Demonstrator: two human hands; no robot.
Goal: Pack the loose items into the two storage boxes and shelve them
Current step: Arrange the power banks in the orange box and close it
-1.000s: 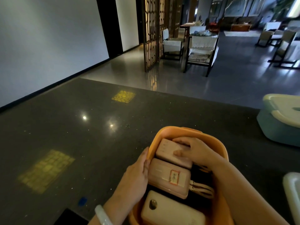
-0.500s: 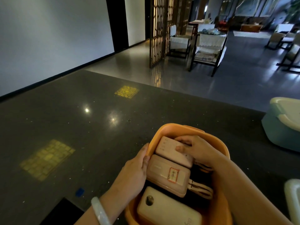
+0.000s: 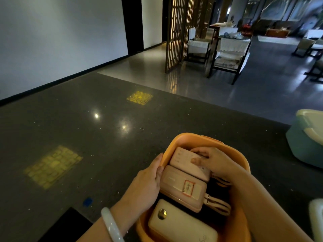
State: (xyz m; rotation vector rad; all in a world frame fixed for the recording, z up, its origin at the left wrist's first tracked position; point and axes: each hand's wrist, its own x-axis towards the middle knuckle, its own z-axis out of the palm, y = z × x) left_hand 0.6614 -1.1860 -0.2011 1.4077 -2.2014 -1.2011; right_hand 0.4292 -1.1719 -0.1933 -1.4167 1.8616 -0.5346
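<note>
I see a red-bordered label (image 3: 188,188) on the middle power bank (image 3: 181,188), its writing unreadable. Three smooth, rounded packs fill the glossy orange box (image 3: 185,139) on the speckled dark worktop (image 3: 87,137). My left hand (image 3: 148,182) grips its rim; my right hand (image 3: 212,160) pinches the farthest pack (image 3: 183,159), both placed as before.

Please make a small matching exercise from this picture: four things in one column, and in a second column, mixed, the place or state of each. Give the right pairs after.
Things:
1. orange box
2. teal box
3. power bank with round button
4. bracelet

Places or states:
A. at the right edge of the view
B. nearest the camera, inside the box
C. on the left wrist
D. holds three power banks, both hands in it

Pairs: 1-D, 2-A, 3-B, 4-C
</note>
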